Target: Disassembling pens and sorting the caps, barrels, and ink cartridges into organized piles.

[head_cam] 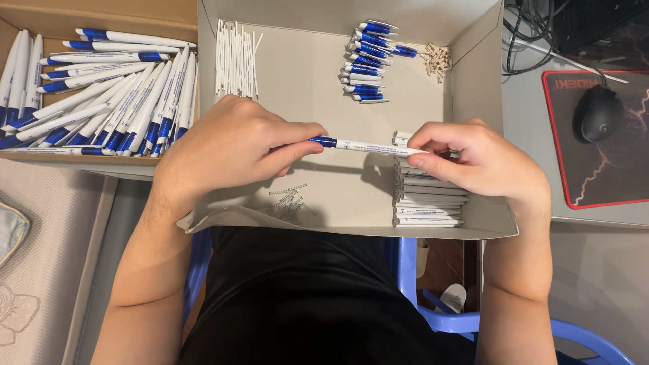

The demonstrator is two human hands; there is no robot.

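I hold a white pen with a blue tip (362,145) level between both hands over a shallow grey cardboard tray (338,196). My left hand (230,145) pinches its blue end. My right hand (473,159) pinches the white barrel end. Below my right hand lies a stack of white pen barrels (429,203). At the tray's back lie white ink tubes (235,57), blue pen tips (368,64) and small beige parts (438,59). Small metal springs (289,201) lie near the tray's front.
A brown cardboard box (122,13) at the left holds several finished blue and white pens (101,94). At the right a black mouse (597,111) rests on a red-edged dark mat (608,176), with black cables behind. A blue plastic chair (439,318) shows below.
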